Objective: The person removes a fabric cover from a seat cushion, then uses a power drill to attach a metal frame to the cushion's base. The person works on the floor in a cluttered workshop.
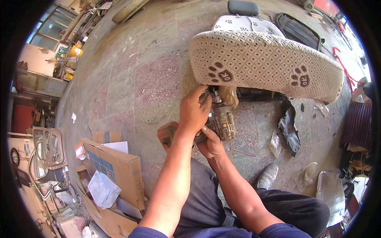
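A: Location type?
B: Car repair workshop. Removed car seat on stone floor, detached car doors, spare tyre, cardboard parts boxes lying around.

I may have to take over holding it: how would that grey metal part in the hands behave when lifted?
The metal part is probably heavy for its size and stiff: both the left hand and right hand support it. Its grimy, lumpy surface may feel slippery.

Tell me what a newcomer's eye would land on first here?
Likely the two hands at centre: the left hand lies over a greasy metal mechanical part, the right hand grips it from below. Just beyond, on the stone floor, lies a car seat in a paw-print cover.
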Tool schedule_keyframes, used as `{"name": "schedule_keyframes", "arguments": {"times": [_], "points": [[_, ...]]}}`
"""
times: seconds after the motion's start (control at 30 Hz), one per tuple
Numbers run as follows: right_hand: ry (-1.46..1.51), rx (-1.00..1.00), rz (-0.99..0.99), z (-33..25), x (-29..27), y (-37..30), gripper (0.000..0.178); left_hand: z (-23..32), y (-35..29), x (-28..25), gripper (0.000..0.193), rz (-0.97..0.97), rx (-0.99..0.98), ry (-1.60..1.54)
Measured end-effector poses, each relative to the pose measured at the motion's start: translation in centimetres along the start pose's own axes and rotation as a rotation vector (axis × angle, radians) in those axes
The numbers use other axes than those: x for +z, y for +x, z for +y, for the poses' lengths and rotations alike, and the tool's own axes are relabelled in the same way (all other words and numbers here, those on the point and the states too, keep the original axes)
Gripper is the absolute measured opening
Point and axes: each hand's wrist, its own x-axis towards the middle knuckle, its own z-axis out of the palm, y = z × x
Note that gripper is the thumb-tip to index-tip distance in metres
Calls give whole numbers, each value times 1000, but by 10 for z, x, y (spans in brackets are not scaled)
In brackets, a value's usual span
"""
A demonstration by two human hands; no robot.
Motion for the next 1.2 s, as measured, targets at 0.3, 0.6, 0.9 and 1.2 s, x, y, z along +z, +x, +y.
{"name": "schedule_keyframes", "arguments": {"times": [0.3, 0.6, 0.9, 1.2], "points": [[-34, -22, -16, -2, 13, -3, 22, -7, 1, -6, 32, -51, 43, -9], [-51, -22, -14, -9, 7, -5, 23, 4, 3, -8, 34, -64, 160, 64], [-379, -300, 120, -9, 18, 2, 44, 9, 7, -6, 32, -33, 192, 92], [-1198, -580, 86, -25, 19, -2, 55, 6, 0, -7, 28, 17, 151, 147]]}}
